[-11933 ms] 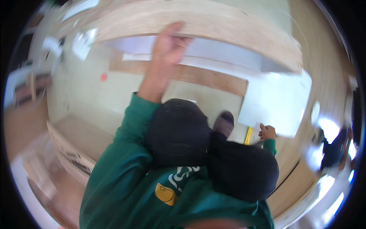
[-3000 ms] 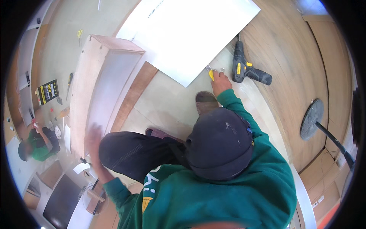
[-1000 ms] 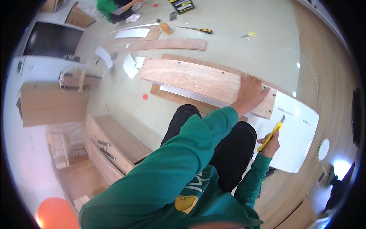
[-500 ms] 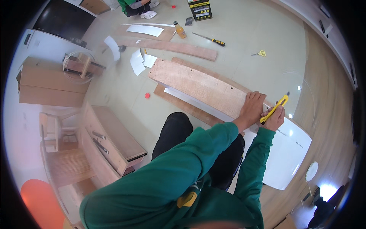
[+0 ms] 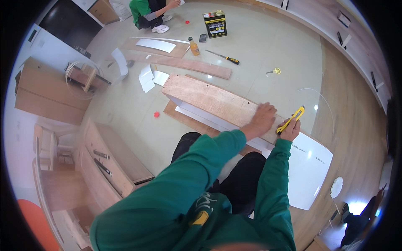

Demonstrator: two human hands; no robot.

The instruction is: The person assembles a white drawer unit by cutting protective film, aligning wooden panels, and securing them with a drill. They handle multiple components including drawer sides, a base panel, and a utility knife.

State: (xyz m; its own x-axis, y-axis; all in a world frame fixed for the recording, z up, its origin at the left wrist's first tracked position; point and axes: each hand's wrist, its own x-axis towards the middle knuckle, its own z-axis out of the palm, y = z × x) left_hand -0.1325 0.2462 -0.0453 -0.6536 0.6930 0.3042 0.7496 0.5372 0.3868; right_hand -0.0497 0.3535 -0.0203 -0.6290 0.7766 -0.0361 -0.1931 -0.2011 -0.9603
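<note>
My left hand (image 5: 263, 119) lies palm down on the long plywood box (image 5: 209, 98), its fingers stretched out and slightly blurred. Close to its right, my right hand (image 5: 290, 130) grips a yellow utility knife (image 5: 292, 120), whose blade end points up and away from me. The box is white on its near side, with several dark holes along the far edge of its top. Beneath and beside its right end spreads a white glossy sheet (image 5: 310, 171). Under the box a brown board (image 5: 184, 117) shows at the near side.
Beyond the box lie yellow scissors (image 5: 276, 71), a screwdriver (image 5: 228, 59), a juice bottle (image 5: 193, 47), an adhesive can (image 5: 215, 25) and wooden strips (image 5: 180, 65). A drawer unit (image 5: 117, 154) stands at left. A person in green (image 5: 144, 10) crouches at the far left.
My left hand has shifted left along the box, widening the gap to my right hand. The knife stays in my right hand. The whole view has shifted slightly.
</note>
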